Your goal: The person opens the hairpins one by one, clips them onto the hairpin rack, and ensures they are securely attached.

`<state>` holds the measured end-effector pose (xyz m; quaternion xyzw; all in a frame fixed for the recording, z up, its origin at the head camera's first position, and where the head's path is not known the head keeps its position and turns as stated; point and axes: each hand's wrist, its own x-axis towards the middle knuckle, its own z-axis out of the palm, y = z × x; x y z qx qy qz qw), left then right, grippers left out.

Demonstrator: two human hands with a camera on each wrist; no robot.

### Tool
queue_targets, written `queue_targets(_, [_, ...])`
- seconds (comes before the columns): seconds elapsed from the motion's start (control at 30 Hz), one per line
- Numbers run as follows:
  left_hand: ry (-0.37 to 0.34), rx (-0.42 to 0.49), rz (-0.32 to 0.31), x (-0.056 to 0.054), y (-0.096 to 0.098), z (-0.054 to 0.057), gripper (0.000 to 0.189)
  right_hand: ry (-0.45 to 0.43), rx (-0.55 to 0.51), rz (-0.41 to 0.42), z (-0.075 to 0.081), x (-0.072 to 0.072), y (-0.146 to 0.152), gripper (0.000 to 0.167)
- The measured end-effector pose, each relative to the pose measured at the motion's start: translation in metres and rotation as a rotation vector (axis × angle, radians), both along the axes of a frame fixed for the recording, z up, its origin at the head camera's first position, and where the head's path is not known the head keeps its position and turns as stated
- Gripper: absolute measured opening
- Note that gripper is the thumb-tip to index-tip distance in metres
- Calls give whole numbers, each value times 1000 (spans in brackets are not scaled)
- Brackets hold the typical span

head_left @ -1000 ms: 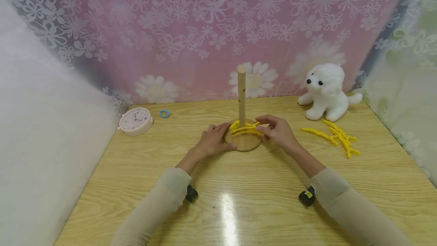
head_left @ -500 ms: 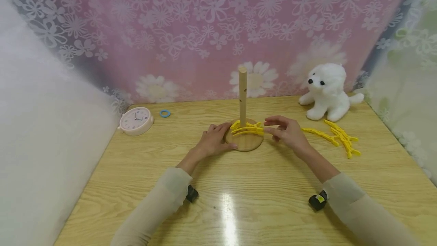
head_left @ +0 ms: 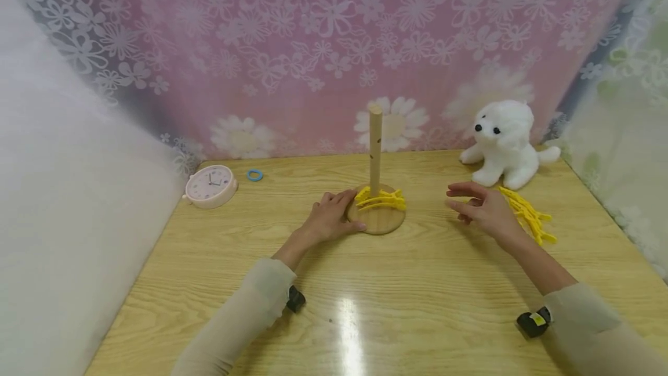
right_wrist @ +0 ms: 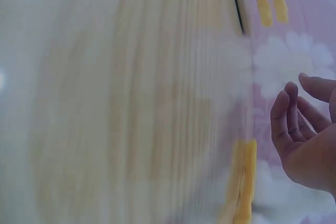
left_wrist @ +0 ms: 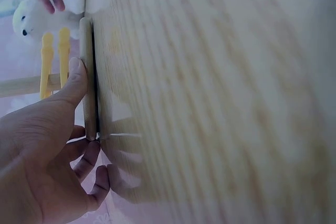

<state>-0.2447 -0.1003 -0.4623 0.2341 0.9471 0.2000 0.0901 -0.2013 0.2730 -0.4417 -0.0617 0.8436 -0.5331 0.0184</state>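
Note:
A wooden post rises upright from a round wooden base in the middle of the table. My left hand grips the left edge of that base; in the left wrist view the thumb lies on its upper face, fingers at the rim. Low around the post sit two yellow branch-shaped pieces, one above the other. To the right, my right hand hovers over the table holding nothing, fingers loosely bent and thumb apart. Behind it lie loose yellow branch-shaped pieces, partly hidden by the hand.
At the back right sits a white plush dog, just behind the loose yellow pieces. A pale pink clock and a blue ring are at the back left. A flowered pink curtain hangs along the table's far edge.
My right hand has let go of the upper yellow piece at the post and moved right, toward the loose pieces. The left hand stays on the base.

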Motion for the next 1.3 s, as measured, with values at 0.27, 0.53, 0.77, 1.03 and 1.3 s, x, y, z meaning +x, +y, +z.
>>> queue_targets(0.27, [3,3,1,0,-1,-1,94,-6,76,-68,-4,18,51,48])
queue_targets(0.53, [11,0,-3,-2,0,0,94,-13,189,-138,-6,28,89,51])
queue_targets(0.77, [11,10,0,0,-1,0,92,-59,295,-148,-8,33,100,61])
queue_targets(1.03, [9,11,1,1,0,0,91,-88,360,-131,-7,34,102,48])
queue_targets(1.3, [16,1,-1,1,0,-1,91,-38,520,-18,-7,29,100,44])
